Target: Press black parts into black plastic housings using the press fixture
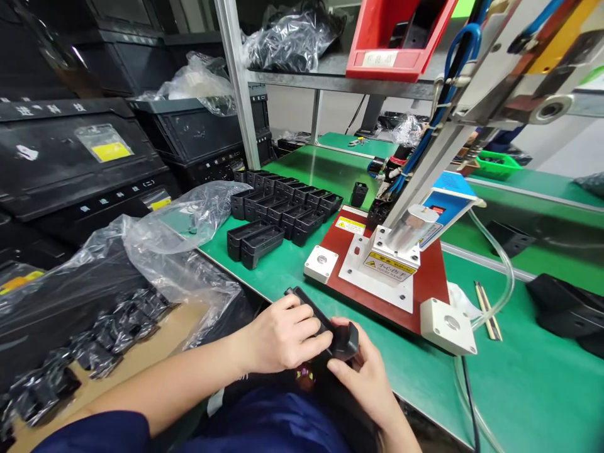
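- Head view: black part (346, 345) held in both hands, just off the near edge of the green worktop (533, 390), over the lap.
- Left hand (290, 333): fingers curled over the part's top, gripping it; thumb hidden.
- Right hand (363, 365): fingers and thumb pinching its right end.
- Black boxes (306, 223) in rows on worktop, beyond left hand; two sit nearer than the rest.
- Press (391, 255) on red-brown base (434, 286), ahead of the right hand; white button box (321, 263) at its near left corner, another near right.
- Clear plastic (193, 211) overlapping worktop's left edge.
- Red bin (384, 68) on shelf above.
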`<state>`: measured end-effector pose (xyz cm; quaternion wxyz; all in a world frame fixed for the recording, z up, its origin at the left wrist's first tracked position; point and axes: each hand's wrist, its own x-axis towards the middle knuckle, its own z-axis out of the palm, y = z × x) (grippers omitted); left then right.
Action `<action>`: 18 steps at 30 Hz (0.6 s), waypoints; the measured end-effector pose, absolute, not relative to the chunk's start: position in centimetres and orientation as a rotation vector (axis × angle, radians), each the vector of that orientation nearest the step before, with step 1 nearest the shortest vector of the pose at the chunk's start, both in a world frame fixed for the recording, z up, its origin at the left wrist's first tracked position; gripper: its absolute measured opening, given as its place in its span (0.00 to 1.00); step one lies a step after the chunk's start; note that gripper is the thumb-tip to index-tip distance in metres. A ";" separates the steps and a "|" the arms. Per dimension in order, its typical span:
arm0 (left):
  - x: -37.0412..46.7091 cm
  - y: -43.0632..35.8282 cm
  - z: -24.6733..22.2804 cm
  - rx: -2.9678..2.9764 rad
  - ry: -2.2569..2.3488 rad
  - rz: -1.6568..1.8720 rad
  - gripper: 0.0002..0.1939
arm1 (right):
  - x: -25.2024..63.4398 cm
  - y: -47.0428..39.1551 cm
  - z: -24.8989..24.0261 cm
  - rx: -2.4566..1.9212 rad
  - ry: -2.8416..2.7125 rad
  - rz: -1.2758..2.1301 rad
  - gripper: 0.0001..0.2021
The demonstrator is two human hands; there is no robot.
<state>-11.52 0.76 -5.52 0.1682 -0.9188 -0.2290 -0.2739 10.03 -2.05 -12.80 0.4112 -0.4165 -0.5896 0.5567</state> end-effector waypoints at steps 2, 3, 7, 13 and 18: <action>-11.1 0.8 -5.0 -2.611 -0.628 -0.790 0.07 | 10.2 -1.8 -12.8 -1.019 -1.405 1.447 0.26; -11.0 0.8 -4.7 -2.597 -0.618 -0.833 0.07 | 10.3 -1.7 -12.8 -0.984 -1.353 1.477 0.25; -10.5 0.8 -3.6 -2.530 -0.674 -1.083 0.12 | 10.8 -1.6 -13.0 -0.822 -1.114 1.589 0.25; -10.0 0.9 -3.9 -2.729 -0.820 -1.266 0.30 | 10.7 -2.0 -13.0 -0.730 -0.962 1.652 0.26; -9.6 0.6 -4.5 -2.857 -0.902 -1.419 0.28 | 10.7 -2.2 -12.5 -0.654 -0.877 1.730 0.27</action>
